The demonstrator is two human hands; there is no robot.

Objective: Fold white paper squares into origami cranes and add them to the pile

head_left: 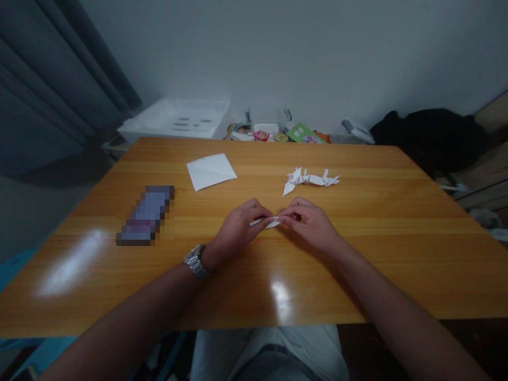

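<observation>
A small folded strip of white paper (273, 223) is pinched between my two hands, just above the middle of the table. My left hand (243, 226), with a metal watch (197, 262) at the wrist, grips its left part between thumb and fingers. At the right end, the thumb and fingertips of my right hand (310, 221) close on the same paper. Fingers cover much of the strip, so its full shape is hidden. Beyond my right hand lies a folded white paper figure (311, 179) with several pointed parts.
A white paper sheet (211, 171) with a perforated edge lies at the back left of the wooden table (397, 254). A blurred-out phone-like device (146, 216) is at the left. Behind the table are a white tray (178, 117), a green packet (305, 134) and a black cloth (432, 135).
</observation>
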